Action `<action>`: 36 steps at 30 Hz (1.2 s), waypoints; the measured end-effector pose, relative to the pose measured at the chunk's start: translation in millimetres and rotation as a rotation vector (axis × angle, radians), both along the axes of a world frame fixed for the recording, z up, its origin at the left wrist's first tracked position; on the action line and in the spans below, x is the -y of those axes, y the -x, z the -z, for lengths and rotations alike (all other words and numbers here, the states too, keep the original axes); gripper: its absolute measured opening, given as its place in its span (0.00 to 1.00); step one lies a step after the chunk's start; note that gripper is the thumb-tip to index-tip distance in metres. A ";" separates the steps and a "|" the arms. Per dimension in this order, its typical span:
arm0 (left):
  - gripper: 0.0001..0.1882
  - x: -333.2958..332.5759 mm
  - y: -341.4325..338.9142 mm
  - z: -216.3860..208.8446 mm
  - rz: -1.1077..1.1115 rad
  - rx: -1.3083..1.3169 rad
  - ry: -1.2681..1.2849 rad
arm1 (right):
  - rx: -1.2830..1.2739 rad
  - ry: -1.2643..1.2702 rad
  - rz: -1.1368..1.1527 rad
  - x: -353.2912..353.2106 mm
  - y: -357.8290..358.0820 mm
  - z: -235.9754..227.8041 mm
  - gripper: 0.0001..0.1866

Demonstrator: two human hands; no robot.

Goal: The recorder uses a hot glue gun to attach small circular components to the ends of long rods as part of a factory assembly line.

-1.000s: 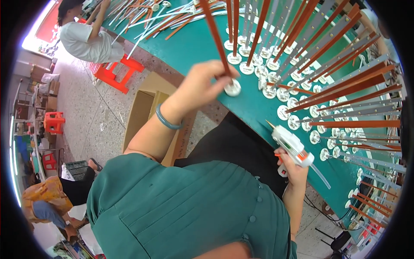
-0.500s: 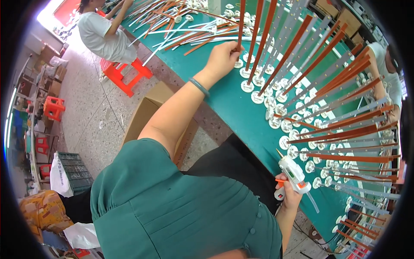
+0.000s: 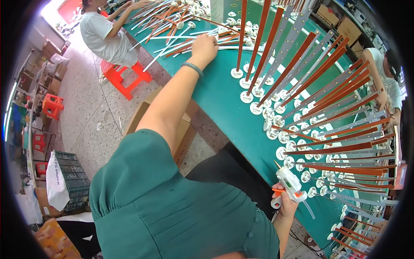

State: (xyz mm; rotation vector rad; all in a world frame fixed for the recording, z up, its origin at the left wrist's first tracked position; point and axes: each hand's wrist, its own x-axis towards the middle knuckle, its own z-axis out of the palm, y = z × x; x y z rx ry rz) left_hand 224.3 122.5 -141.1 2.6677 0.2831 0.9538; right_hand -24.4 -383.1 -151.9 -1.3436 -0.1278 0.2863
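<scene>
My left hand, a bangle at its wrist, is over the near edge of a pile of loose white and brown strips. Its fingers are bent but apart, and no held strip shows in them. To its right, a brown strip stands upright on a round white base, at the end of rows of similar standing strips. My right hand grips a white and orange glue gun by its handle, nozzle toward the bases. A clear glue stick sticks out of its back.
The green table runs diagonally across the view. A cardboard box stands beside it, under my left arm. A person sits at the far left end by a red stool; another person works across the table at right.
My left hand has let go of the upright brown strip, which now stands by itself. It has moved left to the loose pile. My right hand still holds the glue gun.
</scene>
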 end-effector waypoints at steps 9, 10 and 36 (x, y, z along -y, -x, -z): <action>0.09 -38.5 -14.2 -28.8 -0.061 -0.192 0.013 | -0.019 -0.006 -0.043 2.4 -0.6 -0.1 0.19; 0.10 -42.1 -12.3 -32.8 -0.044 -0.170 0.059 | -0.021 -0.008 -0.040 2.4 -0.2 -0.3 0.19; 0.04 184.6 201.6 -94.9 0.835 0.023 0.922 | 0.025 -0.069 -0.095 4.8 0.7 1.9 0.19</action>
